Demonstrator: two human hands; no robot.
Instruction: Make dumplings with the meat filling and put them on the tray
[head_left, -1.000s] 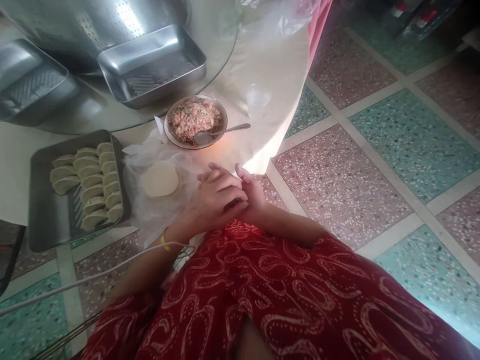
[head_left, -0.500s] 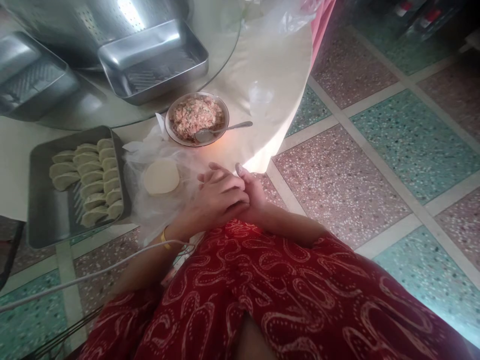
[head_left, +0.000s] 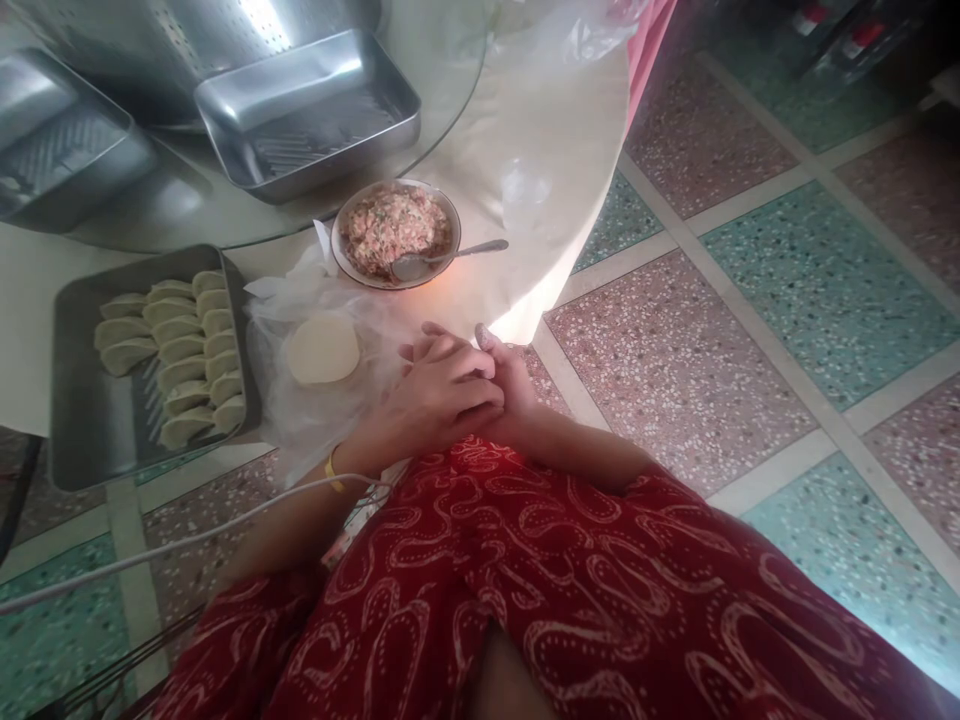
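Note:
My left hand (head_left: 439, 395) lies over my right hand (head_left: 516, 385), both pressed together at the table's near edge, above my red patterned lap. Anything between the palms is hidden. Just left of the hands, a stack of round dough wrappers (head_left: 323, 350) rests on a crumpled clear plastic bag (head_left: 300, 425). Beyond the hands stands a bowl (head_left: 346, 212) of pink minced filling with a metal spoon (head_left: 450, 256) leaning in it. A dark tray (head_left: 97, 445) at the left holds several folded dumplings (head_left: 187, 360) in rows.
An empty steel tray (head_left: 315, 110) and a second one (head_left: 60, 140) sit on a glass turntable at the back. A white cloth (head_left: 525, 130) covers the round table. A white cable (head_left: 187, 542) runs across my left forearm. Tiled floor (head_left: 750, 300) spreads to the right.
Both hands stay clasped in the same spot. Only the view has shifted slightly, so the table things sit a little higher in the picture.

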